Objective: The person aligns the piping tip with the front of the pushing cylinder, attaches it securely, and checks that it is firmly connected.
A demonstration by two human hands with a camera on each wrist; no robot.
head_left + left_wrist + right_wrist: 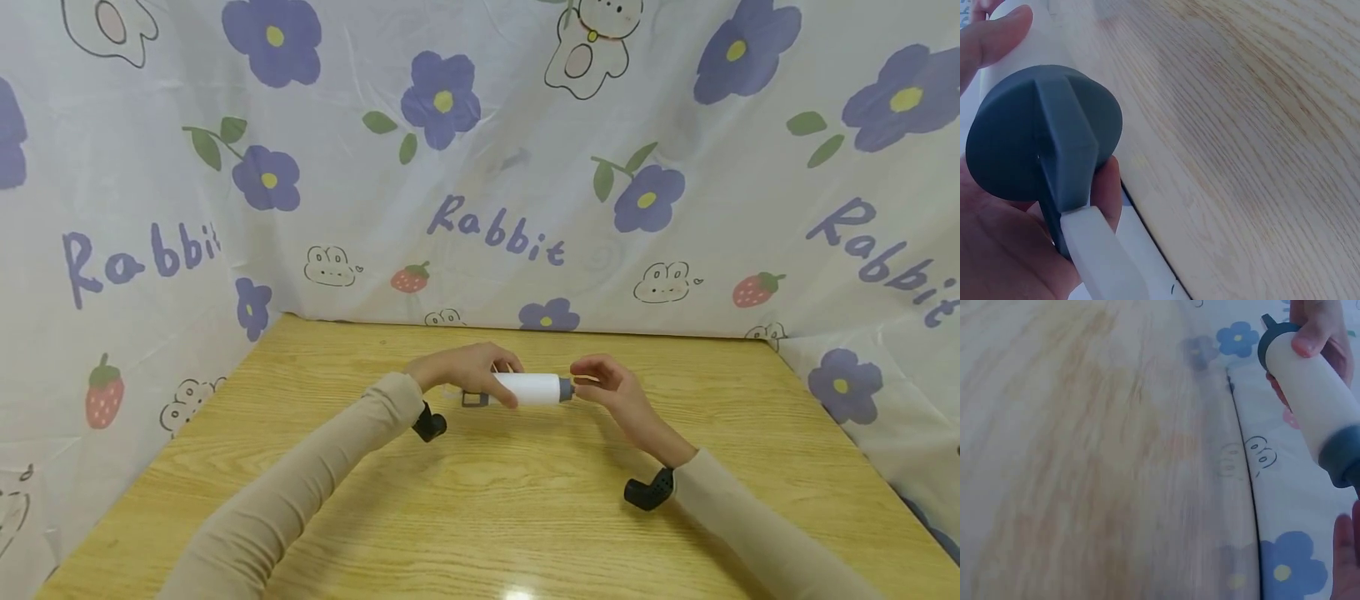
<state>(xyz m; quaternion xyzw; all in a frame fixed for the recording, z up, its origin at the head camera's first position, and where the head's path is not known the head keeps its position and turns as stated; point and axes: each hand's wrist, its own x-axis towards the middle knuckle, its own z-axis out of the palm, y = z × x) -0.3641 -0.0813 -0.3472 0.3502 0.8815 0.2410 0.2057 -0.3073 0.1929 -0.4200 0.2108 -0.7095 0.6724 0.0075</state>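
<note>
A white cylinder (532, 389) with dark blue-grey ends lies crosswise between the hands, over the far half of the table. My left hand (472, 371) grips it near its left end, the thumb along its near side. At that end the left wrist view shows a round dark cap (1004, 137) with an angular raised bar, and a white arm (1100, 250) running from the bar. A narrow dark tip (572, 389) juts from the right end. My right hand (611, 392) is right by this tip, its fingers loosely bent with a gap between thumb and fingers.
The wooden table (480, 500) stretches out on all sides of the hands. White cloth (487, 167) printed with flowers and rabbits hangs along its back and sides. A black wrist mount (430, 423) is on the left wrist and another black mount (648, 490) on the right.
</note>
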